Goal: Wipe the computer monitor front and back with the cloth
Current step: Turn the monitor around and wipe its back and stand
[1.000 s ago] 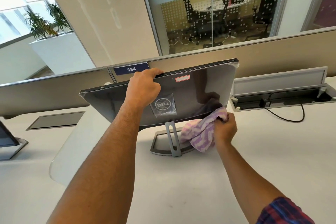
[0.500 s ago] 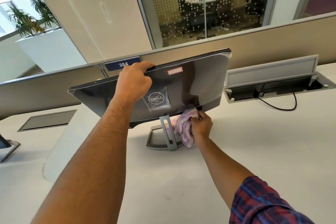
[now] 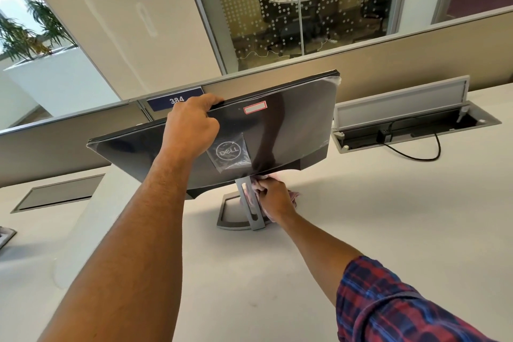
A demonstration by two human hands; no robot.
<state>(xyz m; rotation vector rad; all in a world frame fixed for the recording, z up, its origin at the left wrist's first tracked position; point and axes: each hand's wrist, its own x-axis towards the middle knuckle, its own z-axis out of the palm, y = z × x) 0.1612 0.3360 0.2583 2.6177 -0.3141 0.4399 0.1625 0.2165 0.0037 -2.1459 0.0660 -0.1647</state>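
Pink cloth (image 3: 293, 195) bunched in right hand (image 3: 273, 198) fingers; left hand (image 3: 191, 130) grips monitor (image 3: 291, 130).

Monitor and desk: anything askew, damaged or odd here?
The monitor is tipped steeply, its back facing up, gripped at the top edge by the left hand. Plastic film still covers its logo. No damage shows.
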